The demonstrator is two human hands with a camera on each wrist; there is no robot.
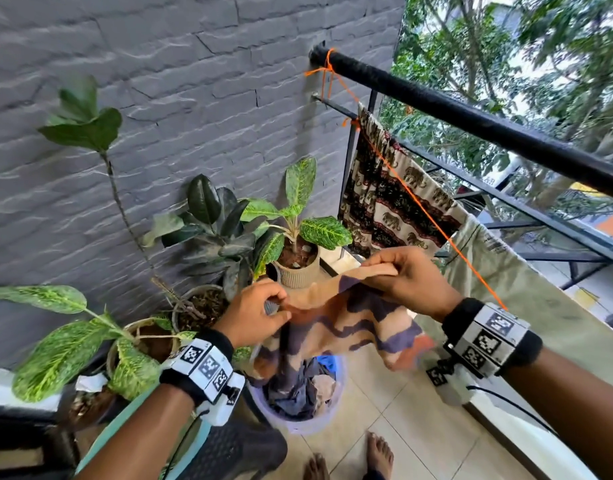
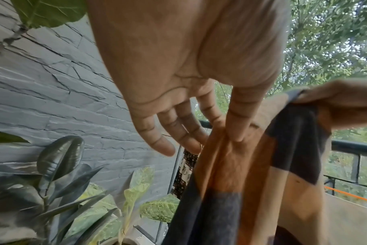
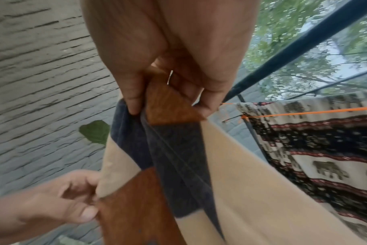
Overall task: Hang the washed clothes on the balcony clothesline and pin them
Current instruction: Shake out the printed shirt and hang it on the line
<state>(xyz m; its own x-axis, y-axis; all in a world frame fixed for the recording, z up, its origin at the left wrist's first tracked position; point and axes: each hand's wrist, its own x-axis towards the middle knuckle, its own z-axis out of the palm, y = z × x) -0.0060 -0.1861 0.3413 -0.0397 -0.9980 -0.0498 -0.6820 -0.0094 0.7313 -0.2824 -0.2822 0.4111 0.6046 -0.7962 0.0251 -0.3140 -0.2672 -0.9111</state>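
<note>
A garment (image 1: 346,317) striped in orange, beige and navy hangs between my two hands above the laundry basket (image 1: 318,427). My left hand (image 1: 280,308) pinches its left edge; the left wrist view shows thumb and forefinger of that left hand (image 2: 226,134) nipping the cloth (image 2: 241,182). My right hand (image 1: 384,270) grips the upper edge, its fingers curled round a fold, as the right hand (image 3: 168,107) in its own wrist view confirms. The orange clothesline (image 1: 419,202) runs just right of my hands, carrying an elephant-print cloth (image 1: 391,206) and an olive garment (image 1: 512,282).
Potted plants (image 1: 294,233) crowd the grey brick wall (image 1: 159,98) to the left. A black railing (image 1: 471,112) borders the balcony on the right, trees beyond. The lavender basket holds more clothes. A dark chair (image 1: 228,452) stands near my bare feet (image 1: 377,452) on the tiles.
</note>
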